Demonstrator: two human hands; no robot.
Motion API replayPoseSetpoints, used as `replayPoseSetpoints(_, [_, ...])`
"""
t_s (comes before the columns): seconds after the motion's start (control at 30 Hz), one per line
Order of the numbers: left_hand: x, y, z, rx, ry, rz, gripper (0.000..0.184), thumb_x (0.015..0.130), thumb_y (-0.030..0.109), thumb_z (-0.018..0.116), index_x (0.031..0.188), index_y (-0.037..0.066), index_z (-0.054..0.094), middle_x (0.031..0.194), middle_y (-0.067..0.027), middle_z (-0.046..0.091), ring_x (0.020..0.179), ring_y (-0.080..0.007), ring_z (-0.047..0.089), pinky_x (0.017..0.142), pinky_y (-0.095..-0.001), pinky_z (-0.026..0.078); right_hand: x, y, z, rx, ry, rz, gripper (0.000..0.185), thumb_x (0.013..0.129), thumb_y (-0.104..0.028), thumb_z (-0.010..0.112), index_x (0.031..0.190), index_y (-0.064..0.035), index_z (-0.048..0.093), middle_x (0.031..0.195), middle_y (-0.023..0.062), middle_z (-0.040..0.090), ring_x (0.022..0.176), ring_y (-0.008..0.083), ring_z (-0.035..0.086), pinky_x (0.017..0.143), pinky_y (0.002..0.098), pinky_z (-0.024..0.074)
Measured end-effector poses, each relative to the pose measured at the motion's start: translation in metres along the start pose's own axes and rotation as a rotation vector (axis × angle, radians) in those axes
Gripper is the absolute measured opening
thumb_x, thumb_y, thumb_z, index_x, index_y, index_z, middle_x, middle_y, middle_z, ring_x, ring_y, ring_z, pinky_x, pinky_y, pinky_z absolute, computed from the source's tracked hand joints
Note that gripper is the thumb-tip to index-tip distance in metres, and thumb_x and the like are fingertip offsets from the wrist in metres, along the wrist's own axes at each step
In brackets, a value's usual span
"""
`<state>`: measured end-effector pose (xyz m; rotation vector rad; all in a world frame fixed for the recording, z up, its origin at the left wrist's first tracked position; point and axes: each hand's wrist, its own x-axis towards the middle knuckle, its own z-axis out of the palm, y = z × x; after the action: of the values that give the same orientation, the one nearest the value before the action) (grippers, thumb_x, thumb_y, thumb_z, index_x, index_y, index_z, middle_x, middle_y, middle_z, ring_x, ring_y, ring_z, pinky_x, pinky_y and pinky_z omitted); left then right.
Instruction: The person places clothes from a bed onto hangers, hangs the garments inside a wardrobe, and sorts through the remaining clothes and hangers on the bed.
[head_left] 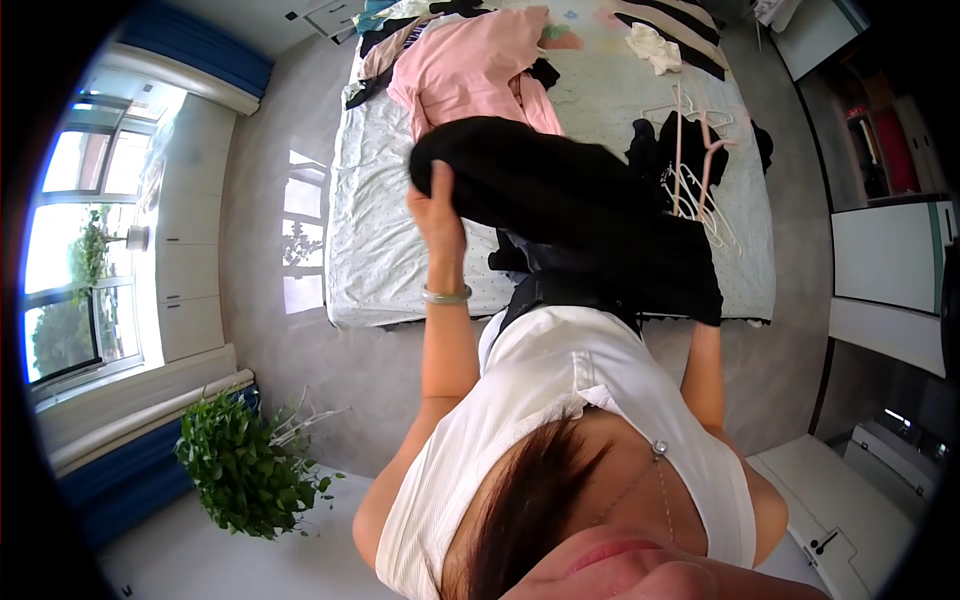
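Observation:
A black garment [590,205] stretches in front of my body, above the near part of the bed; its exact kind is unclear. My left hand [437,205] grips its far-left end, the thumb lying on top and the other fingers behind the cloth. At the garment's near-right corner my right wrist [706,340] shows, while that hand is covered by the cloth and its fingers are hidden. Just beyond the garment, a pink shirt [470,65] lies spread on the bed. Dark cloth [508,255] is partly visible under the garment.
The bed [375,240] has a pale patterned sheet. White and pink hangers [690,170] lie at its right on black clothing. A white crumpled cloth [654,48] and a striped piece [680,35] are farther back. A leafy plant [250,465] stands at left near the windows.

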<state>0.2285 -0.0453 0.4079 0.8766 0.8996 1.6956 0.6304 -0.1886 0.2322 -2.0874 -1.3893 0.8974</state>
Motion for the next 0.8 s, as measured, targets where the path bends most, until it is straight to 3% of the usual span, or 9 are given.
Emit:
replayPoseSetpoints(0.17, [0.007,0.021,-0.003,0.021,0.188,0.119,0.031,0.097,0.028,0.058,0.113,0.001,0.060,0.103,-0.0079,0.068,0.090,-0.0171,0.066,0.082,-0.0296,0.054,-0.014,0.055,0.014,-0.298,-0.114,0.104,0.065,0.079,-0.037,0.072,0.133,-0.0058,0.053,0.136,0.0168,0.053,0.119,0.0271,0.055,0.103,0.0353,0.0411])
replayPoseSetpoints(0.23, [0.007,0.030,-0.001,-0.020,0.227,0.161,0.030,0.097,0.024,0.059,0.115,0.000,0.061,0.105,-0.0056,0.067,0.090,-0.0127,0.064,0.081,-0.0263,0.052,-0.027,0.065,0.010,-0.178,-0.268,0.252,0.061,0.068,-0.031,0.078,0.120,-0.0048,0.061,0.118,0.0171,0.063,0.108,0.0267,0.059,0.098,0.0370,0.0433])
replayPoseSetpoints(0.27, [0.009,0.035,-0.005,-0.045,0.231,0.178,0.032,0.098,0.024,0.058,0.121,0.001,0.057,0.111,-0.0080,0.065,0.095,-0.0152,0.064,0.083,-0.0286,0.054,-0.031,0.079,0.008,-0.016,-0.400,0.186,0.046,0.070,-0.029,0.075,0.102,0.0025,0.065,0.091,0.0165,0.066,0.081,0.0276,0.061,0.074,0.0397,0.0487])
replayPoseSetpoints(0.3, [0.010,0.041,-0.009,-0.079,0.224,0.178,0.035,0.098,0.023,0.057,0.126,0.002,0.053,0.116,-0.0097,0.063,0.099,-0.0174,0.064,0.087,-0.0308,0.054,-0.038,0.094,0.007,-0.012,-0.397,0.199,0.046,0.070,-0.029,0.075,0.102,0.0025,0.065,0.091,0.0165,0.066,0.081,0.0276,0.061,0.074,0.0397,0.0487])
replayPoseSetpoints(0.37, [0.013,0.052,-0.015,-0.095,0.139,0.242,0.032,0.099,0.024,0.055,0.122,0.002,0.056,0.113,-0.0112,0.065,0.098,-0.0219,0.066,0.088,-0.0352,0.056,-0.052,0.095,-0.009,-0.040,-0.376,0.809,0.037,0.070,-0.029,0.072,0.087,0.0037,0.065,0.070,0.0125,0.058,0.058,0.0245,0.051,0.052,0.0398,0.0392])
replayPoseSetpoints(0.43, [0.009,0.056,-0.013,-0.066,0.053,0.246,0.032,0.098,0.021,0.056,0.123,0.000,0.055,0.112,-0.0108,0.065,0.099,-0.0199,0.065,0.088,-0.0326,0.054,-0.061,0.095,-0.018,0.031,-0.234,0.837,0.036,0.071,-0.029,0.070,0.087,0.0028,0.066,0.068,0.0112,0.056,0.054,0.0223,0.048,0.048,0.0389,0.0353])
replayPoseSetpoints(0.57, [-0.022,0.045,0.022,0.833,-0.325,0.283,0.038,0.085,0.007,0.071,0.118,-0.005,0.056,0.107,-0.0136,0.064,0.093,-0.0184,0.059,0.087,-0.0283,0.047,-0.053,0.084,-0.032,0.374,0.073,0.687,0.037,0.079,-0.033,0.065,0.095,-0.0008,0.071,0.064,0.0040,0.050,0.051,0.0154,0.044,0.046,0.0360,0.0333])
replayPoseSetpoints(0.67, [-0.045,0.018,0.044,0.893,-0.926,0.237,0.040,0.073,-0.006,0.065,0.112,0.004,0.063,0.111,-0.0188,0.065,0.096,-0.0369,0.064,0.085,-0.0392,0.052,-0.039,-0.003,-0.041,0.803,-0.061,0.405,0.045,0.091,-0.043,0.055,0.104,-0.0032,0.072,0.065,-0.0012,0.044,0.057,0.0117,0.046,0.052,0.0291,0.0417])
replayPoseSetpoints(0.8, [-0.084,-0.006,0.060,0.906,-1.372,0.299,0.045,0.072,-0.003,0.061,0.115,0.009,0.064,0.116,-0.0164,0.065,0.099,-0.0329,0.065,0.085,-0.0349,0.053,-0.028,-0.114,-0.011,1.100,-0.417,0.492,0.061,0.090,-0.053,0.055,0.115,0.0022,0.066,0.080,0.0014,0.061,0.073,0.0142,0.062,0.073,0.0230,0.0507])
